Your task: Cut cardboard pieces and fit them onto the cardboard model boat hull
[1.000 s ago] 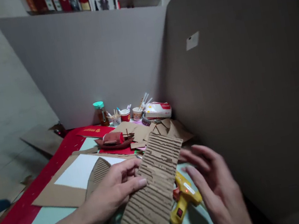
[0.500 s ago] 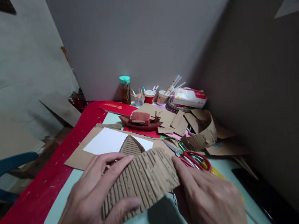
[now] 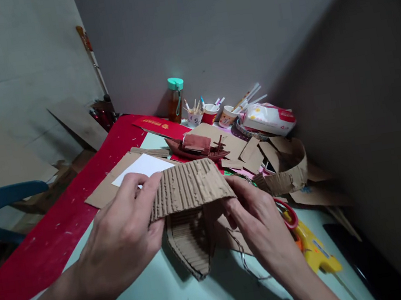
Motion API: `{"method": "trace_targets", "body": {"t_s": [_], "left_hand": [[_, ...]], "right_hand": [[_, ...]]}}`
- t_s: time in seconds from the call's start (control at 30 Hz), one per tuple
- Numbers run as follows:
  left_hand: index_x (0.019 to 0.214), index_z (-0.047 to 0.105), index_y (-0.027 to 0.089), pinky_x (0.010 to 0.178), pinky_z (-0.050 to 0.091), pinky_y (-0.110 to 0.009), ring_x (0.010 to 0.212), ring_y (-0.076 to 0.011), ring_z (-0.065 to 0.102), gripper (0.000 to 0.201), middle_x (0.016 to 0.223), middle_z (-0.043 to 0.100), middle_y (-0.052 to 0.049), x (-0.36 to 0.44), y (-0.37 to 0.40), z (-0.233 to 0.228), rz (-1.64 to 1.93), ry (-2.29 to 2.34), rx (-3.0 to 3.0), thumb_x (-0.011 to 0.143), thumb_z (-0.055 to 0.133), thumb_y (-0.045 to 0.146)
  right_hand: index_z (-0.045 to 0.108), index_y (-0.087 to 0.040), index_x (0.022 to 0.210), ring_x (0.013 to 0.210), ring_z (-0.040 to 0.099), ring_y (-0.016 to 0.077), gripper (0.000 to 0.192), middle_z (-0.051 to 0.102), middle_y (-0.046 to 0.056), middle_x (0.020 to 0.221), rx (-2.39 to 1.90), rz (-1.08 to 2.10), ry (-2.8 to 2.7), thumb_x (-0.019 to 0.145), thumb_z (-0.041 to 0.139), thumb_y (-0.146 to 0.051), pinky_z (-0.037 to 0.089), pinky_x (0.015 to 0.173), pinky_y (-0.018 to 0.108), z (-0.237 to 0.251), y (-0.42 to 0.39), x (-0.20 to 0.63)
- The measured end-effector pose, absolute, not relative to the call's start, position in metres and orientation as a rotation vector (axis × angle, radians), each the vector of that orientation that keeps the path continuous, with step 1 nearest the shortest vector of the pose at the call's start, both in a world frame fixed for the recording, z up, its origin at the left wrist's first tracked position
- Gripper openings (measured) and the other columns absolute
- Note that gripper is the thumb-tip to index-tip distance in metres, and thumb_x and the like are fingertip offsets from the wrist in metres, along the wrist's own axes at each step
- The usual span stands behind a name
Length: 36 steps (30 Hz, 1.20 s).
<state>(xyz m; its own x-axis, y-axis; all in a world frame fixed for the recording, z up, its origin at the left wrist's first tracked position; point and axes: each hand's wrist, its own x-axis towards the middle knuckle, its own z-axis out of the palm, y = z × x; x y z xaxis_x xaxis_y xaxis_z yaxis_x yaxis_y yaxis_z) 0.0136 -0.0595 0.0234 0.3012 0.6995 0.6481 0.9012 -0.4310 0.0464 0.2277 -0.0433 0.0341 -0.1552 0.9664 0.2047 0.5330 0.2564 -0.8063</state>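
Observation:
A curved piece of corrugated cardboard (image 3: 189, 185) is held up between my two hands, its ribbed side facing me. My left hand (image 3: 131, 219) pinches its left end, thumb beneath and fingers on top. At the other end my right hand (image 3: 251, 210) grips the edge, with part of its fingers hidden behind the piece. Below lies a pointed cardboard boat shape (image 3: 191, 245), ribbed inside, on the pale green tabletop. The raised piece hides the boat shape's far part. A small reddish-brown model boat (image 3: 198, 146) with a canopy stands beyond.
Red-handled scissors (image 3: 288, 212) and a yellow glue gun (image 3: 317, 248) lie by my right forearm. Behind are cardboard scraps (image 3: 253, 157), a cardboard ring (image 3: 292, 176), cups of sticks (image 3: 229, 115), a bottle (image 3: 176, 100) and a tissue pack (image 3: 267, 119). A dark flat object (image 3: 357, 252) lies right.
The curved cardboard has been raised and tilted, uncovering the near end of the boat shape below. My left fingers have closed around its end. The view has shifted too.

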Motion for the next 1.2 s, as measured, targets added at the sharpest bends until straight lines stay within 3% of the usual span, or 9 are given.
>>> {"method": "trace_targets", "body": {"t_s": [0.07,0.23,0.33,0.53,0.73,0.93,1.03,1.2], "left_hand": [[0.123,0.056,0.009,0.058,0.053,-0.032,0.08,-0.0241,0.063,0.044,0.098,0.059,-0.013,0.014,-0.061,0.023,-0.95,-1.519,-2.226,0.08,0.048,0.007],[0.118,0.052,0.021,0.07,0.058,-0.025,0.081,-0.0168,0.062,0.039,0.097,0.056,-0.005,0.026,-0.073,0.013,-1.382,-1.777,-2.161,0.08,0.057,0.015],[0.12,0.048,0.024,0.071,0.06,-0.026,0.086,-0.0184,0.066,0.044,0.1,0.058,-0.004,0.036,-0.079,0.0,-1.517,-2.067,-2.16,0.077,0.058,0.024],[0.118,0.044,0.025,0.056,0.053,-0.03,0.057,-0.0152,0.06,0.047,0.084,0.059,0.001,0.038,-0.077,-0.016,-1.045,-2.205,-2.315,0.072,0.052,0.019],[0.12,0.042,0.023,0.052,0.049,-0.028,0.09,-0.0252,0.071,0.045,0.092,0.066,-0.005,0.038,-0.078,-0.028,-0.996,-2.134,-2.256,0.076,0.047,0.016],[0.124,0.039,0.025,0.054,0.054,-0.029,0.08,-0.0224,0.072,0.052,0.086,0.067,-0.003,0.039,-0.078,-0.028,-1.049,-2.16,-2.318,0.074,0.046,0.012],[0.126,0.037,0.024,0.055,0.057,-0.031,0.083,-0.0248,0.073,0.058,0.09,0.068,-0.005,0.037,-0.077,-0.028,-1.042,-2.171,-2.358,0.07,0.046,0.011],[0.133,0.031,0.022,0.056,0.058,-0.033,0.089,-0.0268,0.074,0.066,0.104,0.071,-0.012,0.035,-0.078,-0.034,-1.058,-2.142,-2.41,0.069,0.043,0.01]], "right_hand": [[0.061,-0.021,0.105,0.092,0.065,0.0225,0.025,0.071,0.007,0.105,-1.34,0.807,-1.763,0.086,0.046,-0.024,0.048,0.078,0.033,0.026,-0.043,0.229],[0.055,-0.02,0.111,0.078,0.066,0.0208,0.031,0.067,0.002,0.084,-1.281,0.801,-1.816,0.08,0.05,-0.02,0.05,0.066,0.03,0.009,-0.048,0.229],[0.051,-0.021,0.117,0.074,0.066,0.0189,0.033,0.067,0.003,0.09,-1.268,0.76,-1.867,0.084,0.049,-0.019,0.051,0.065,0.03,-0.001,-0.053,0.229],[0.044,-0.02,0.129,0.084,0.068,0.0245,0.042,0.069,0.008,0.1,-1.343,0.62,-2.005,0.087,0.047,-0.021,0.053,0.069,0.036,-0.016,-0.054,0.232],[0.041,-0.022,0.132,0.083,0.07,0.0262,0.042,0.069,0.008,0.099,-1.392,0.532,-2.022,0.091,0.046,-0.028,0.056,0.066,0.038,-0.02,-0.055,0.229],[0.034,-0.021,0.136,0.078,0.072,0.0276,0.047,0.07,0.01,0.102,-1.407,0.514,-2.068,0.093,0.045,-0.033,0.058,0.061,0.041,-0.022,-0.057,0.228],[0.029,-0.02,0.14,0.079,0.074,0.029,0.052,0.069,0.016,0.112,-1.406,0.552,-2.1,0.092,0.044,-0.034,0.058,0.057,0.04,-0.024,-0.056,0.23],[0.02,-0.021,0.146,0.102,0.072,0.035,0.061,0.061,0.02,0.132,-1.395,0.567,-2.145,0.092,0.045,-0.036,0.061,0.07,0.045,-0.027,-0.055,0.232]]}}
